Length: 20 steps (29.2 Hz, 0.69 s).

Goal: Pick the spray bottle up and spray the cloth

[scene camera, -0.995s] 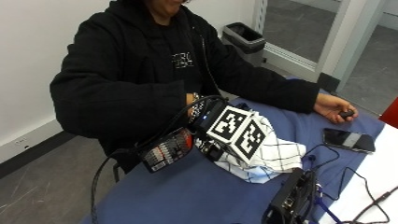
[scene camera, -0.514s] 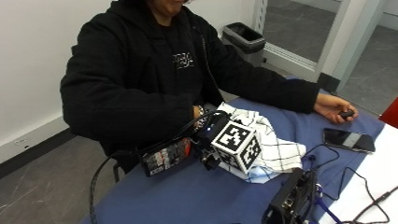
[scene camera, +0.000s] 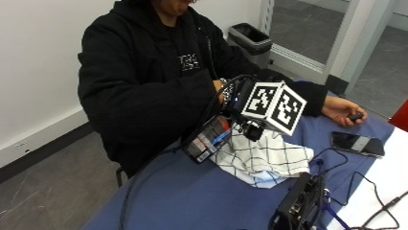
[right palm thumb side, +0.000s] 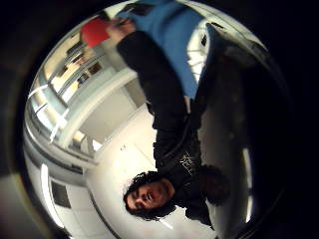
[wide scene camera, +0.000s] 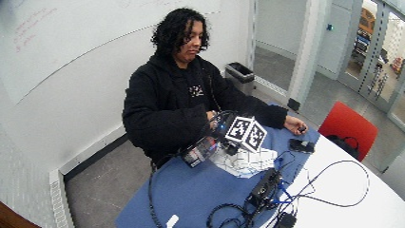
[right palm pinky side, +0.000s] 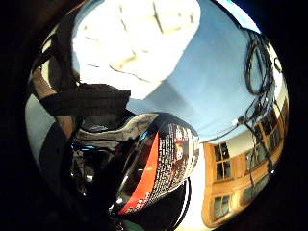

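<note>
Your right hand [scene camera: 239, 103] grips the spray bottle [scene camera: 207, 139], tilted, raised above the checked cloth [scene camera: 265, 158] on the blue tabletop [scene camera: 191, 201].

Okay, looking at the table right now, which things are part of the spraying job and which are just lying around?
Part of the job: spray bottle, held in the gloved right hand; checked cloth on the table.

Lying about: phone; black device; bin; red chair.
</note>
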Motion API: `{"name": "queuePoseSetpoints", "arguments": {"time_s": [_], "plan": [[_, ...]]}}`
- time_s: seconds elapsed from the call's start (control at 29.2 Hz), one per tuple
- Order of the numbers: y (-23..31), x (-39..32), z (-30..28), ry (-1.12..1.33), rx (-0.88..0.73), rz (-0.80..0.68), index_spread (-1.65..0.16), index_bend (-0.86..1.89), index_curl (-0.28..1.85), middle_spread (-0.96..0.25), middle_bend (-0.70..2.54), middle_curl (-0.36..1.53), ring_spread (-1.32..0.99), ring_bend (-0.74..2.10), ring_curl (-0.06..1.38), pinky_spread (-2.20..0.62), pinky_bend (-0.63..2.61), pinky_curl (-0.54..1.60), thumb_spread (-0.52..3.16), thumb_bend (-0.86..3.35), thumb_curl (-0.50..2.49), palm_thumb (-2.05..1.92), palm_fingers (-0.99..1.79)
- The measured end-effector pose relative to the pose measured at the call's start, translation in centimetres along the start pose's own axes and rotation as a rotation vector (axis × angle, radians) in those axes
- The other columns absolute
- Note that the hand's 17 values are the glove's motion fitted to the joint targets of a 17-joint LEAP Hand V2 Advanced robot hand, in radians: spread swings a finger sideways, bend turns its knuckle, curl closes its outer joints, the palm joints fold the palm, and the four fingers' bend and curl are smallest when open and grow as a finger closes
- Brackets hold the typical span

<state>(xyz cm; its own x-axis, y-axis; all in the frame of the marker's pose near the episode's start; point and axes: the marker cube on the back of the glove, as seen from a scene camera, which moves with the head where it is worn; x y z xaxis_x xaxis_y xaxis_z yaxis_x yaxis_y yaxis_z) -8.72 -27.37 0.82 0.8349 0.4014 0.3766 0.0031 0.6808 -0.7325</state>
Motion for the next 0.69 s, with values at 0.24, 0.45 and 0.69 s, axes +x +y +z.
{"name": "queuePoseSetpoints", "arguments": {"time_s": [0.24, 0.45, 0.69], "plan": [[-1.1, -6.4, -2.8, -0.142, 0.161, -0.285, -0.26, 0.20, 0.71, -0.13, 0.62, 0.61, -0.15, 0.70, 0.51, -0.19, 0.51, 0.45, 0.74, -0.01, 0.98, 1.04, 1.28], [-3.3, -10.4, -4.0, -0.288, 0.331, -0.523, -0.26, 0.20, 0.72, -0.13, 0.61, 0.61, -0.14, 0.70, 0.51, -0.19, 0.52, 0.46, 0.75, -0.01, 0.99, 1.04, 1.28], [-6.9, -12.3, -3.8, -0.442, 0.555, -0.713, -0.27, 0.20, 0.73, -0.13, 0.62, 0.61, -0.15, 0.70, 0.51, -0.20, 0.53, 0.45, 0.75, -0.01, 1.01, 1.03, 1.29]]}}
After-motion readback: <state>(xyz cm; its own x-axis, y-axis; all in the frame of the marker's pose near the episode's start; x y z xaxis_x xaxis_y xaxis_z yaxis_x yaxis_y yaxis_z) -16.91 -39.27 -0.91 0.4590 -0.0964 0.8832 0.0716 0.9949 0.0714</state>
